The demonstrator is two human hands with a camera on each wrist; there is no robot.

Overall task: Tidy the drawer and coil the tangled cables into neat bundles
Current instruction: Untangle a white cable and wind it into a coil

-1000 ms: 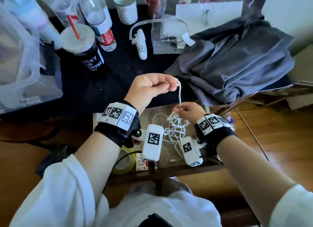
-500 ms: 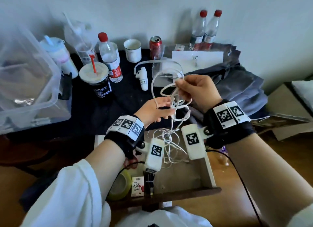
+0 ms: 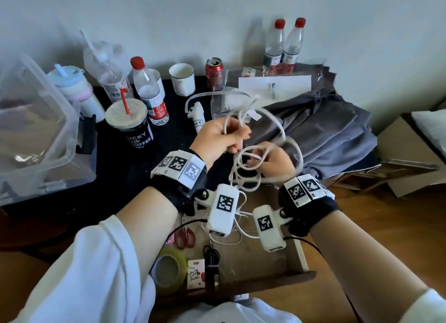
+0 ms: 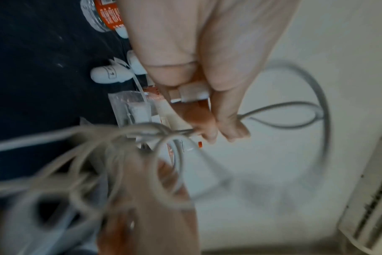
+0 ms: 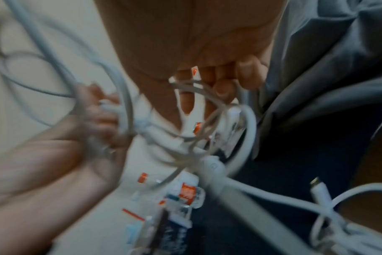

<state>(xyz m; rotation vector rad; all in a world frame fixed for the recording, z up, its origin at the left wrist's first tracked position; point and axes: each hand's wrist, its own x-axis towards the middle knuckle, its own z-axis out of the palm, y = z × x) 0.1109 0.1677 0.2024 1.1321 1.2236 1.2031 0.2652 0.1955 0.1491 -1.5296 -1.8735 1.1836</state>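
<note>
A tangle of white cables (image 3: pixel 246 168) hangs in loops above the open wooden drawer (image 3: pixel 299 252), trailing down into it. My left hand (image 3: pixel 224 137) grips several strands from above; in the left wrist view its fingers (image 4: pixel 207 82) also hold a white plug (image 4: pixel 193 93). Just below and to the right, my right hand (image 3: pixel 272 164) pinches the loops, with its fingers (image 5: pixel 220 86) curled around thin white cable (image 5: pixel 192 88). A bundled black cable (image 3: pixel 212 262) lies in the drawer.
The drawer also holds a tape roll (image 3: pixel 169 272), red scissors (image 3: pixel 184 237) and a small card (image 3: pixel 195 274). On the dark table stand a coffee cup (image 3: pixel 130 124), bottles, a mug, a can, a clear bin (image 3: pixel 36 141) and grey cloth (image 3: pixel 325 129).
My left hand has risen with the cable strands and now sits above the right hand. The right hand has dropped from its raised position to the loops lower down.
</note>
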